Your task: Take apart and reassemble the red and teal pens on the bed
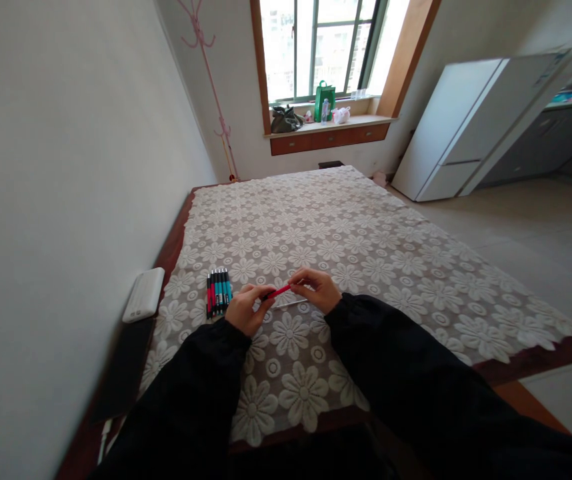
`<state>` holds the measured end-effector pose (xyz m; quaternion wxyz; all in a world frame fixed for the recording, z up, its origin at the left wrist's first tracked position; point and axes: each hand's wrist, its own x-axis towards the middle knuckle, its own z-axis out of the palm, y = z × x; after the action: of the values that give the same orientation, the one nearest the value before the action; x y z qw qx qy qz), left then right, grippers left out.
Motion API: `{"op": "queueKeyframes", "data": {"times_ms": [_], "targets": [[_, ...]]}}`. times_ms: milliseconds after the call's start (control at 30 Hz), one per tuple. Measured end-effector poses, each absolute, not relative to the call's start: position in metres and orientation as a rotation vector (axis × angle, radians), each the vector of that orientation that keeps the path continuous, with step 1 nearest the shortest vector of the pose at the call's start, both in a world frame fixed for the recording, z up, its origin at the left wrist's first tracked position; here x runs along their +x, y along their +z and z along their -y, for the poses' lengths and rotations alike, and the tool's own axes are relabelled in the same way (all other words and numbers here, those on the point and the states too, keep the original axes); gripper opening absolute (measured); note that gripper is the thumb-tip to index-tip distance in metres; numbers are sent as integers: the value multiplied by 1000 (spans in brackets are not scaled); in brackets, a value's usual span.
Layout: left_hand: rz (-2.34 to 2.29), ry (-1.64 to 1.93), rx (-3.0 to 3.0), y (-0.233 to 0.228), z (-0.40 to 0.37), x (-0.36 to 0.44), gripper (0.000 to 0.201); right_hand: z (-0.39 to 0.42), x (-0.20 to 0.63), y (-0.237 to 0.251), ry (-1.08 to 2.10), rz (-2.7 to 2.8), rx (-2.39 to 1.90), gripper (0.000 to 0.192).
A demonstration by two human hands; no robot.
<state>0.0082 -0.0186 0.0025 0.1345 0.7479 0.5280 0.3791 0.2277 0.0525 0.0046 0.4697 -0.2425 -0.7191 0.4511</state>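
Both hands (pixel 286 300) hold a red pen (pixel 279 292) over flowered cloth (pixel 366 247).

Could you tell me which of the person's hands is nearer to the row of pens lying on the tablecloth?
Left. The left hand sits just right of the row of pens; the right hand is farther right, holding the red pen.

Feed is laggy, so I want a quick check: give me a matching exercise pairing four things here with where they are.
Things:
1. red pen
2. pen bundle
3. white box
4. green bag

Places:
A. on the windowsill
B. held between both hands
C. by the wall, off the cloth's left edge
D. on the cloth, left of the left hand

Pairs: 1-B, 2-D, 3-C, 4-A
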Motion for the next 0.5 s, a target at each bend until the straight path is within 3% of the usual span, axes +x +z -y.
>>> {"op": "queueKeyframes", "data": {"times_ms": [267,500], "targets": [[-1510,1097,2214,3,18,8,21,-44,227,13,882,1884,-548,10],[-1435,1117,2231,7,20,10,19,-42,228,16,889,1878,-539,24]]}}
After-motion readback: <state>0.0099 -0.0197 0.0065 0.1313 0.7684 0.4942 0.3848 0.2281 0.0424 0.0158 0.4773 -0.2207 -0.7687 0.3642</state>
